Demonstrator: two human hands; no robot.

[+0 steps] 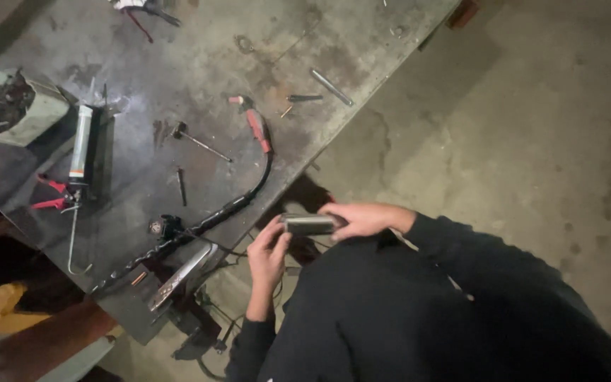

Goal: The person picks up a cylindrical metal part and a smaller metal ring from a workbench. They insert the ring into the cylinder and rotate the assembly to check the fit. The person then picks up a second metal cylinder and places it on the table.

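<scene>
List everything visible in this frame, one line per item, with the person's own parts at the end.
metal cylinder: one, grey, held between both hands off the table's edge
metal table: one, dark and stained, upper left
grease gun: one, silver, on the table's left side
black hose: one, red-tipped, curving across the table
pliers: one, red-handled, beside the grease gun
container of scrap: one, pale, far left
loose bolts and rods: several, grey, scattered on the table
concrete floor: grey, right
left hand: on the cylinder's left end
right hand: on its right end
</scene>
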